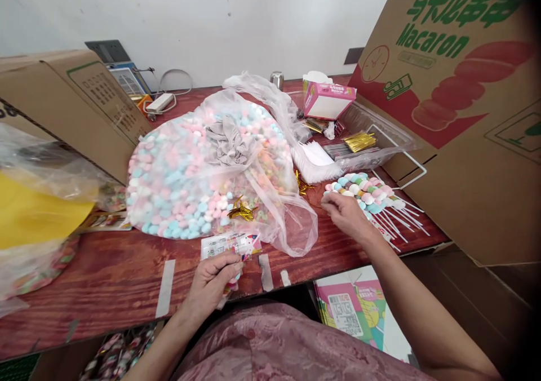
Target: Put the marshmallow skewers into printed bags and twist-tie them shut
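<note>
My left hand grips a small printed wrapper packet at the table's front edge, just below a big clear bag of pastel marshmallow pieces. My right hand hovers with fingers curled beside a pile of marshmallow skewers with white sticks; whether it pinches anything I cannot tell. A gold twist tie lies against the bag between my hands.
A clear plastic tray holds gold ties and a pink box. A large "Macaron" carton stands at right, another carton at left. A yellow bag sits far left. Tape strips mark the red wooden table.
</note>
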`<state>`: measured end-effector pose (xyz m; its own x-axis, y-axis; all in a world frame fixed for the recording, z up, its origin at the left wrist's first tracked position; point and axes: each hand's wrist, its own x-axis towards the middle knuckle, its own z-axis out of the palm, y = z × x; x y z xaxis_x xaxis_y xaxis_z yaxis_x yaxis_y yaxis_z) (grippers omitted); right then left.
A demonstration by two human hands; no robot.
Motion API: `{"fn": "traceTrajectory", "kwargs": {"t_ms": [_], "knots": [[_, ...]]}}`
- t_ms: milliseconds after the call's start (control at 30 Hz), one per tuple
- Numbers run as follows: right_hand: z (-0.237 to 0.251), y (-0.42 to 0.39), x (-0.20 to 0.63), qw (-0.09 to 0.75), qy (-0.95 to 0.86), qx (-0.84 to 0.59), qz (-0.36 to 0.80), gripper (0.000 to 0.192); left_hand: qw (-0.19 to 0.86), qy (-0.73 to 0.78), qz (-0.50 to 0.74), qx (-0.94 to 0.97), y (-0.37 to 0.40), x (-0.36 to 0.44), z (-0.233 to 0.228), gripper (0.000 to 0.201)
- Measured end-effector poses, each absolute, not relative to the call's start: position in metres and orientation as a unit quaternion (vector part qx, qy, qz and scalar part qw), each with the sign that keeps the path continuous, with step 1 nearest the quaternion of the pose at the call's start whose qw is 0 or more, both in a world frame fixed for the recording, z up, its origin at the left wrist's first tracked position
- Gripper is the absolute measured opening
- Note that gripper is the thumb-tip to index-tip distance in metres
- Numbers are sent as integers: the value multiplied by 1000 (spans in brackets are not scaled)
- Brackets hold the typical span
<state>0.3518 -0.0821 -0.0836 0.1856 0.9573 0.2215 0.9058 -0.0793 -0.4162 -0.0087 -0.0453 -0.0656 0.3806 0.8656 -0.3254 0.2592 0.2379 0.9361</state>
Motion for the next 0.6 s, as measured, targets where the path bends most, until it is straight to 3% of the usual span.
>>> {"fn": "traceTrajectory", "kwargs": {"t_ms": [333,600], "knots": [[-91,-34,333,257,-590,-763,64,18,632,497,246,541,-51,-3,-70,35],[-93,-31,338,407,-530,-729,147,20,650,505,244,513,-55,-13,-75,38]]}}
